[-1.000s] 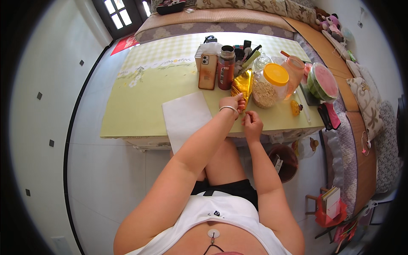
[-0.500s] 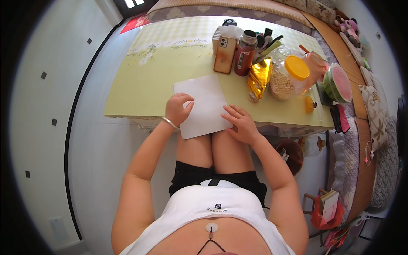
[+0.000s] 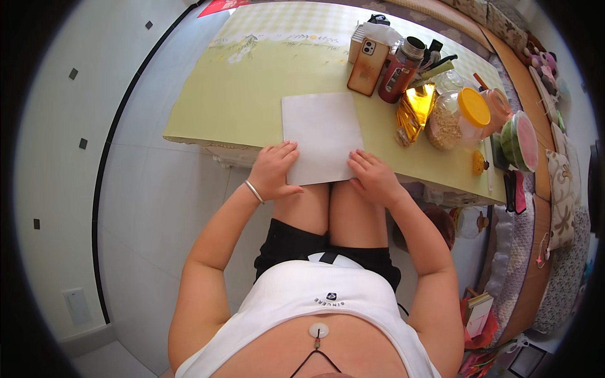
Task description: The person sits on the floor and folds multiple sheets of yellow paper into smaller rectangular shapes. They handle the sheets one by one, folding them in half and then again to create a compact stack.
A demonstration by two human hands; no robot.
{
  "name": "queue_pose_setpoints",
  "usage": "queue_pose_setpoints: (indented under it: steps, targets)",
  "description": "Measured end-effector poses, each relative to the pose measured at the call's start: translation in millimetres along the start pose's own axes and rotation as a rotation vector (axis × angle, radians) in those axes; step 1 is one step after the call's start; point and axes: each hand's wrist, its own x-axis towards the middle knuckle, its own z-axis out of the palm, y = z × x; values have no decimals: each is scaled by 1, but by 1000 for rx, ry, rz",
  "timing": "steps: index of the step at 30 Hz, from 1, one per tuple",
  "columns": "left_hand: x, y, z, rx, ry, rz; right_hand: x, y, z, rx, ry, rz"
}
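A blank white sheet of paper [image 3: 322, 129] lies on the yellow-green tablecloth, its lower end jutting past the table's near edge above my lap. My left hand [image 3: 275, 170] rests on the sheet's lower left edge, fingers stretched and the thumb apart. A pale bangle [image 3: 254, 191] circles that wrist. On the opposite edge lies my right hand [image 3: 376, 177], palm down, with its fingertips on the paper and the fingers extended. Neither hand is gripping anything.
Right of the sheet stand a phone [image 3: 368, 67], a red bottle [image 3: 401, 70], a gold foil packet [image 3: 416, 114], a yellow-lidded jar [image 3: 445, 123] of pale flakes and a cut watermelon [image 3: 519, 141]. Below the table's right side is a dark red bin [image 3: 440, 225].
My left hand has gone from curled fingers over the paper's left edge to lying spread lower down. The sheet now sits straighter. The whole view has shifted somewhat.
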Motion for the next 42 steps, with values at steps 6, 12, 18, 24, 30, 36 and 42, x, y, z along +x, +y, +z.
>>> queue_pose_setpoints:
  steps: [6, 12, 18, 24, 30, 36, 42]
  targets:
    - [9, 10, 1, 76, -115, -43, 1, 4, 10, 252, 106, 154]
    - [10, -25, 17, -475, 190, -237, 9, 17, 17, 588, 261, 422]
    - [35, -38, 17, -775, 213, -656, 24, 57, 37, 775, 262, 703]
    - [58, -49, 29, -673, 340, -750, 47, 53, 38, 583, 233, 881]
    - [54, -53, 30, -714, 320, -748, 39, 61, 39, 788, 277, 918]
    - [47, -48, 22, -786, 293, -698, 32, 66, 34, 1049, 308, 835]
    - [41, -50, 24, -784, 225, -682, 36, 59, 30, 1112, 346, 954]
